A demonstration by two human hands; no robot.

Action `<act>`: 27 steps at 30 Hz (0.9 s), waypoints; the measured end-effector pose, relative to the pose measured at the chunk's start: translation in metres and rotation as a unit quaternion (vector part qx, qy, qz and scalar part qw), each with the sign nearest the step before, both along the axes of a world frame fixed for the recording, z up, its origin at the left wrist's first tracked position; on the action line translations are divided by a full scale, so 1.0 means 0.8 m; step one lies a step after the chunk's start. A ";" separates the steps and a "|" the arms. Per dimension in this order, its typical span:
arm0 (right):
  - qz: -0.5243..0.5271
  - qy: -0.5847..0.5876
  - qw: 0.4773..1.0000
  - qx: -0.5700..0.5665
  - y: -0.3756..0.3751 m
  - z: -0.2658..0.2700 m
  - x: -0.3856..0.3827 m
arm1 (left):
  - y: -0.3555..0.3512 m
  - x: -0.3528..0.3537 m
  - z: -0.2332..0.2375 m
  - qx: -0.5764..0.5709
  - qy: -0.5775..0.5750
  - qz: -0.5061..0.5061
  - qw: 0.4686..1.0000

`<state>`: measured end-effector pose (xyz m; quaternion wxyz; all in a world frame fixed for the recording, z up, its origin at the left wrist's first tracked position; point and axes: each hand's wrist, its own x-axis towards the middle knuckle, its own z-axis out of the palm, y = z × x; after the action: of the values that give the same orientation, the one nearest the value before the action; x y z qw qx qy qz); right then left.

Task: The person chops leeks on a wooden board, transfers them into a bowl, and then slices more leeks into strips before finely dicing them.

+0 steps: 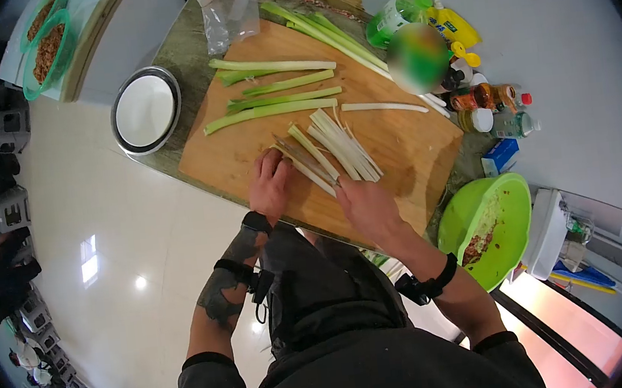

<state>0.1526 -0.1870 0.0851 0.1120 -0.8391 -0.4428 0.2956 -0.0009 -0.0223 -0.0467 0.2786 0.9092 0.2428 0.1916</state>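
Note:
My right hand is closed around the handle of a knife, whose blade points up and left along a split scallion stalk on the wooden cutting board. My left hand has its fingers curled down on the stalk's left end, near the blade tip. Just beyond the blade lies a short pale scallion piece. To its right is a bunch of white scallion strips. Several green-and-white scallion lengths lie farther up the board, and one thin white piece lies apart.
Long whole scallions lie along the board's far side. Bottles crowd the wall side. A green basin with chopped food stands at right, a white bowl at left. A clear plastic bag lies at the back.

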 end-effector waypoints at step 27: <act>0.030 0.003 0.986 -0.162 -0.065 0.034 -0.002 | 0.002 0.000 -0.004 -0.028 -0.002 -0.005 1.000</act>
<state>0.1508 -0.2393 0.1125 -0.0331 -0.8316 -0.4138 0.3690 -0.0012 -0.0208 -0.0496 0.3056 0.9017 0.2433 0.1854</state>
